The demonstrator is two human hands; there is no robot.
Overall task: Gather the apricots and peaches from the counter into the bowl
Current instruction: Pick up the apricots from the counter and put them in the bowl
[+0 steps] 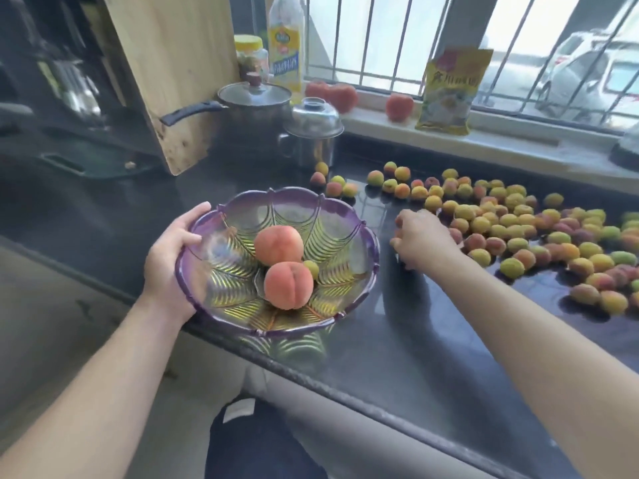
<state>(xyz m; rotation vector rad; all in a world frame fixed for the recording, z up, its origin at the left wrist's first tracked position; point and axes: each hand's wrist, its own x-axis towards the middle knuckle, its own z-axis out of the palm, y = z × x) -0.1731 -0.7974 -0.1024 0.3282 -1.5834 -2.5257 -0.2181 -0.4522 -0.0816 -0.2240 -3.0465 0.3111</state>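
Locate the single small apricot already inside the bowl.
In the head view, the apricot lies near the centre of the purple bowl, tucked against the right side of the two peaches.

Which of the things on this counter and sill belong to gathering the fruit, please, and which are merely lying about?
Part of the job:
bowl
two peaches in the bowl
apricots on the counter
left hand
right hand

Just lying about:
cutting board
lidded pot
steel mug
oil bottle
yellow packet
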